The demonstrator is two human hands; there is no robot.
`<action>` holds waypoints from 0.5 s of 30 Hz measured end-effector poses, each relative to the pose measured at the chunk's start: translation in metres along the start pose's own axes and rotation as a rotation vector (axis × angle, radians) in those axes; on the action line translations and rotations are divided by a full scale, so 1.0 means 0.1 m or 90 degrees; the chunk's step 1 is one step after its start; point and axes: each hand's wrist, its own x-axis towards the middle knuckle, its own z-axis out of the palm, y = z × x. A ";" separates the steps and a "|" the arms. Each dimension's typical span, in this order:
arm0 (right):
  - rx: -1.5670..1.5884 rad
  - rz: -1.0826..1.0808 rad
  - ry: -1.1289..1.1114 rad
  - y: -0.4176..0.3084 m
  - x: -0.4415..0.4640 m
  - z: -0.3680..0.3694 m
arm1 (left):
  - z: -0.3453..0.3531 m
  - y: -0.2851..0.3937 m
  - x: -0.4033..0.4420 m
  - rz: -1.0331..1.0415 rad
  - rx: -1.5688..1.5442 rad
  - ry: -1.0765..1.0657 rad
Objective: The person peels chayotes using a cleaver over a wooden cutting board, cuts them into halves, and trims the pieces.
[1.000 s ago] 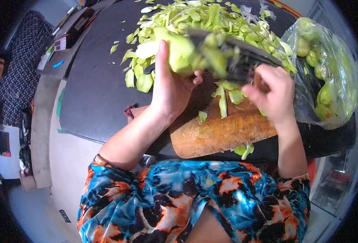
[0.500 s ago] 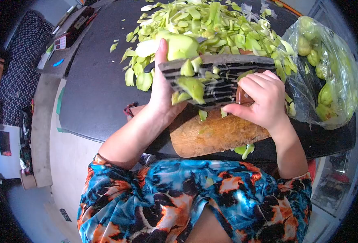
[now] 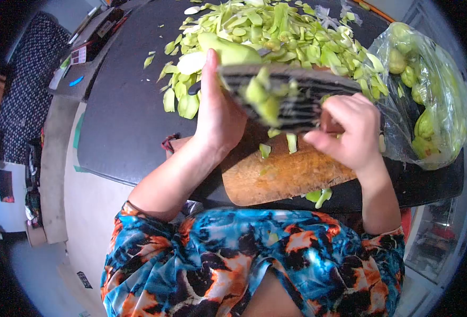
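My left hand (image 3: 220,113) is wrapped round a smooth, pale green chayote (image 3: 225,48), its thumb against the near side. In my right hand (image 3: 352,129) is the handle of a wide-bladed cleaver (image 3: 303,92), slightly blurred, with its blade beside the chayote. Several green pieces (image 3: 265,100) cling to the flat of the blade. Both hands are above the wooden cutting board (image 3: 286,177), on which a few green scraps (image 3: 265,151) lie. Behind the chayote spreads a large heap of green slices and peelings (image 3: 276,29).
At the right stands a clear plastic bag (image 3: 442,79) with several whole chayotes (image 3: 429,127) inside. The dark table (image 3: 122,121) carries everything; scraps (image 3: 323,197) lie at its near edge. A dark handle (image 3: 193,89) shows left of my left hand.
The cleaver has shifted slightly up and right along with my right hand, and its blade is more blurred. The chayote has tilted a little in my left hand.
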 end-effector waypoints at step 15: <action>-0.064 0.022 0.036 0.01 -0.02 0.13 | 0.02 0.02 0.01 0.054 0.028 -0.002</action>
